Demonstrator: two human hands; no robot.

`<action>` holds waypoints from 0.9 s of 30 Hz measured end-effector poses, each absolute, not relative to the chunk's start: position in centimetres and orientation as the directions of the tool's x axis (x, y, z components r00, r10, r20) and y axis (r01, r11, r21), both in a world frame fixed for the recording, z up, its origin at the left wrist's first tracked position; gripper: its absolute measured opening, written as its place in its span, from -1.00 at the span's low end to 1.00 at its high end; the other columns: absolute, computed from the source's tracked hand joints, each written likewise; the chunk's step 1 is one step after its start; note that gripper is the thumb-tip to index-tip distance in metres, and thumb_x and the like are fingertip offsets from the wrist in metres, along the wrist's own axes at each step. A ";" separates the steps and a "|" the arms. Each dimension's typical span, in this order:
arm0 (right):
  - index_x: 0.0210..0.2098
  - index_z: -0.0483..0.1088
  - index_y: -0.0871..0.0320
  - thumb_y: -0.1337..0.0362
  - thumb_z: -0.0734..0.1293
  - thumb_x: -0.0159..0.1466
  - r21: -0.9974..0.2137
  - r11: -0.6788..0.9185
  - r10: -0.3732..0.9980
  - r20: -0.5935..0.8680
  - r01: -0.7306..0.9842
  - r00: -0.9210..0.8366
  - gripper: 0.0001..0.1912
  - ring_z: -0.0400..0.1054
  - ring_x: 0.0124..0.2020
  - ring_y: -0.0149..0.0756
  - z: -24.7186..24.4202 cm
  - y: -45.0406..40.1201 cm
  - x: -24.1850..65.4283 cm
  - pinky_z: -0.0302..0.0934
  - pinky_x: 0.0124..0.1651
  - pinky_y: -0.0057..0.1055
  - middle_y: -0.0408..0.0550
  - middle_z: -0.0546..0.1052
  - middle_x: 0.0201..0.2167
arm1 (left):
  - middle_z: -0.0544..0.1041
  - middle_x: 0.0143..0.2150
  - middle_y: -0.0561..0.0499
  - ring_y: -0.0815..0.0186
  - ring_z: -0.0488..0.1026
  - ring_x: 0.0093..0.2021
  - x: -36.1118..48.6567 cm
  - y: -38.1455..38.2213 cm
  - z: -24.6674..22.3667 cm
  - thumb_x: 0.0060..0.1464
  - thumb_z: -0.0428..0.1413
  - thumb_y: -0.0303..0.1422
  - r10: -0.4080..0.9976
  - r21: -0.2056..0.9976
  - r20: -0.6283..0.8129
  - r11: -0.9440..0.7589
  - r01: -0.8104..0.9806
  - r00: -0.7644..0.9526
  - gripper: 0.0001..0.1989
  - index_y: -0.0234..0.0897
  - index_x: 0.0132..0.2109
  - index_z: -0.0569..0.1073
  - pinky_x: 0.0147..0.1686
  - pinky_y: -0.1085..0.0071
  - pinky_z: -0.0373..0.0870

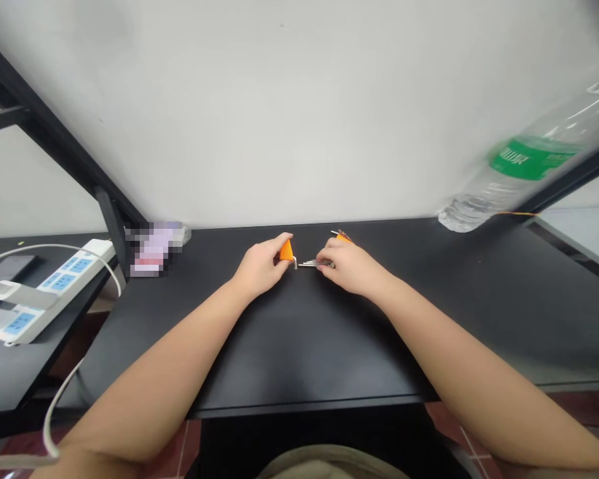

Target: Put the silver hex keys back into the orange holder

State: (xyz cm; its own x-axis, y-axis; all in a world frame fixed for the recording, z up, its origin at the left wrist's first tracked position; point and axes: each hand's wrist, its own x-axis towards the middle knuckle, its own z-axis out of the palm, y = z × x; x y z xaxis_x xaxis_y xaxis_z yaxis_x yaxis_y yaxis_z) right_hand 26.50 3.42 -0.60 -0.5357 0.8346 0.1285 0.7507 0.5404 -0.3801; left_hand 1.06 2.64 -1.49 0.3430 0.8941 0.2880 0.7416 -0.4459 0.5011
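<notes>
Over the middle of the black table, my left hand (pixel 265 266) is closed on an orange plastic holder (pixel 286 251), thumb and fingers on either side of it. A short bent metal end (pixel 295 262), like that of a hex key, sticks out at the holder's right edge. Just to the right, my right hand (pixel 347 263) pinches several thin metal hex keys (pixel 309 263), their tips pointing left toward the holder. Behind the right fingers another orange piece (pixel 343 237) shows in part, with a thin metal end beside it. My right palm hides the rest.
The black table (pixel 309 359) meets a white wall. At the right back stands a large clear bottle (pixel 534 158) with a green label. A blurred-out packet (pixel 154 249) lies at the left back. Further left are a white power strip (pixel 54 289), a white cable (pixel 50 412) and a black frame (pixel 70 146).
</notes>
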 end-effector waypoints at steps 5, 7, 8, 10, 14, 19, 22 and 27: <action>-0.29 0.55 0.17 0.36 0.30 0.36 -0.236 0.577 0.811 0.050 0.782 -0.583 -0.83 0.42 -0.16 -0.18 -0.5 3.3 25.9 0.24 -0.14 -0.34 0.08 0.49 -0.21 | 0.62 -0.07 0.02 0.26 0.54 -0.18 0.9 2.9 -1.8 0.23 0.12 -0.35 0.895 0.488 0.295 -0.443 0.752 0.335 -0.45 -0.14 0.35 0.36 -0.07 0.34 0.44; -0.31 0.53 0.19 0.39 0.30 0.34 -0.195 0.575 0.813 0.036 0.794 -0.581 -0.84 0.42 -0.19 -0.18 -0.4 2.9 25.3 0.22 -0.18 -0.36 0.10 0.49 -0.22 | 0.62 -0.10 0.04 0.28 0.54 -0.19 0.8 3.0 -2.0 0.23 0.12 -0.36 0.895 0.492 0.300 -0.441 0.750 0.329 -0.45 -0.14 0.35 0.36 -0.08 0.35 0.44; -0.32 0.52 0.19 0.40 0.30 0.32 -0.179 0.571 0.816 0.023 0.801 -0.577 -0.86 0.42 -0.20 -0.19 -0.3 2.8 25.1 0.21 -0.20 -0.36 0.10 0.49 -0.23 | 0.62 -0.12 0.04 0.29 0.54 -0.20 0.8 3.0 -2.1 0.23 0.12 -0.37 0.896 0.496 0.301 -0.440 0.748 0.327 -0.45 -0.14 0.36 0.36 -0.09 0.36 0.44; -0.36 0.48 0.19 0.43 0.32 0.27 -0.164 0.557 0.825 0.003 0.814 -0.564 -0.90 0.41 -0.24 -0.20 -0.1 2.5 24.9 0.19 -0.25 -0.36 0.10 0.50 -0.24 | 0.62 -0.14 0.05 0.30 0.54 -0.22 0.7 3.1 -2.1 0.23 0.11 -0.38 0.895 0.503 0.306 -0.442 0.743 0.325 -0.45 -0.14 0.35 0.36 -0.10 0.38 0.44; -0.34 0.40 0.14 0.45 0.32 0.24 -0.302 0.544 0.832 0.074 0.783 -0.550 -0.91 0.40 -0.31 -0.26 -0.2 2.8 25.5 0.17 -0.26 -0.38 -0.02 0.52 -0.33 | 0.61 -0.15 0.06 0.31 0.52 -0.25 0.6 3.1 -2.1 0.22 0.10 -0.41 0.888 0.495 0.314 -0.454 0.741 0.335 -0.46 -0.14 0.34 0.37 -0.15 0.40 0.43; -0.26 0.43 0.10 0.35 0.30 0.34 -0.528 0.566 0.822 0.298 0.633 -0.485 -0.94 0.40 -0.35 -0.32 -0.6 3.8 26.5 0.21 -0.21 -0.38 -0.13 0.56 -0.34 | 0.60 -0.18 0.06 0.31 0.50 -0.28 0.7 3.0 -1.8 0.22 0.08 -0.44 0.877 0.475 0.306 -0.477 0.739 0.369 -0.46 -0.16 0.34 0.34 -0.17 0.40 0.42; -0.26 0.48 0.10 0.35 0.32 0.34 -0.530 0.609 0.793 0.385 0.591 -0.472 -0.91 0.41 -0.32 -0.30 -0.9 4.0 26.4 0.22 -0.14 -0.35 -0.11 0.58 -0.31 | 0.60 -0.17 0.06 0.32 0.50 -0.28 0.8 2.8 -1.7 0.22 0.08 -0.43 0.876 0.460 0.308 -0.479 0.747 0.372 -0.46 -0.15 0.33 0.35 -0.18 0.41 0.41; -0.28 0.55 0.10 0.34 0.31 0.34 -0.593 0.593 0.804 0.405 0.545 -0.435 -0.85 0.44 -0.30 -0.28 -0.9 3.7 26.0 0.26 -0.07 -0.29 -0.08 0.61 -0.31 | 0.62 -0.15 0.07 0.33 0.53 -0.26 0.9 2.8 -1.5 0.23 0.13 -0.38 0.871 0.461 0.333 -0.484 0.744 0.360 -0.49 -0.12 0.31 0.37 -0.16 0.43 0.42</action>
State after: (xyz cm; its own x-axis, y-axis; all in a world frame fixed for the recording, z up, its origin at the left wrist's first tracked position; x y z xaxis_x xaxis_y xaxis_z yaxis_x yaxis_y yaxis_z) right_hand 26.04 3.72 -0.87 -0.4346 0.8045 0.4049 0.5452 0.5928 -0.5927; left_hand 0.89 2.77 -1.53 0.3600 0.8715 0.3331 0.7442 -0.4836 0.4609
